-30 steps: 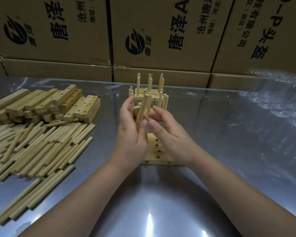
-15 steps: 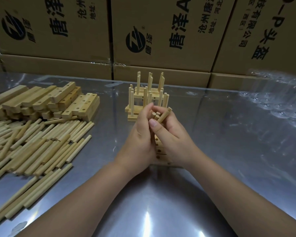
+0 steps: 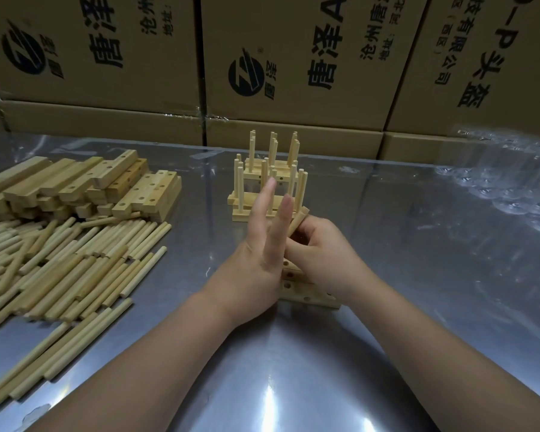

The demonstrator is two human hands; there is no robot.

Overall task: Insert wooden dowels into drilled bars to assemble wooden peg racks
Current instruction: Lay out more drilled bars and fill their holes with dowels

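1. The metal worktop (image 3: 418, 291) ends at its far edge against a wall of cardboard boxes (image 3: 293, 57). Its near, left and right edges fall outside the picture.
2. Bare metal stretches from the right hand (image 3: 323, 255) toward the right side. It also lies between the 2 forearms along the near side.
3. The left half is crowded. Loose dowels (image 3: 60, 263) spread from the left side almost to the middle, and a heap of spare bars (image 3: 85, 188) lies just behind them.
4. The finished racks (image 3: 268, 185) stand at the middle of the far edge, pegs upright, just behind the hands.
5. Crumpled clear plastic (image 3: 512, 188) fills the far right corner.
6. The left hand (image 3: 262, 251) has its fingers straight and pointing up, grasping nothing. Its palm side faces the right hand and is not visible (whether it touches the wood cannot be told).
7. The right hand's fingers are curled round a dowel (image 3: 300, 218), of which only the tilted top end shows above the knuckles. How many it holds is hidden.
8. The drilled bars (image 3: 309, 297) lie stacked on the worktop's middle under both hands. Only their near ends with a few holes show, so their number is unclear.
9. The loose dowels run out of view at the left.
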